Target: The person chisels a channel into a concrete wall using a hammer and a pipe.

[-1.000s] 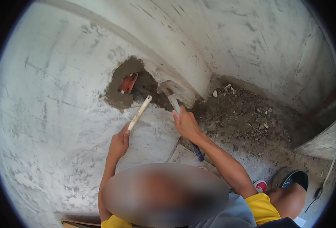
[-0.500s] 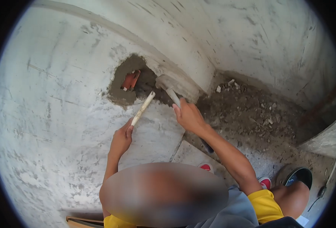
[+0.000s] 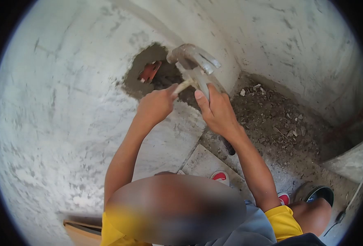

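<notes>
My right hand (image 3: 220, 108) is wrapped round a claw hammer (image 3: 194, 56), gripping its pale handle high up near the metal head. The dark lower end of the handle shows below my wrist. My left hand (image 3: 156, 105) is closed on a short length of off-white pipe (image 3: 184, 85), most of it hidden in the fist. The pipe's free end overlaps the hammer handle just under the head. Behind both tools is a rough hole in the wall, edged with wet-looking grey mortar (image 3: 137, 61). An orange electrical box (image 3: 150, 71) sits in it.
Rubble (image 3: 277, 119) lies along the floor in the corner at right. A pale curved panel (image 3: 349, 158) stands at the far right with a cable (image 3: 359, 176) beside it. A brown box-like object (image 3: 83, 233) is low at left. Red shoes (image 3: 221, 177) show below.
My left hand has moved up and right, bringing the pipe against the hammer in view. My right hand has risen, and the hammer head has turned so its claw points right.
</notes>
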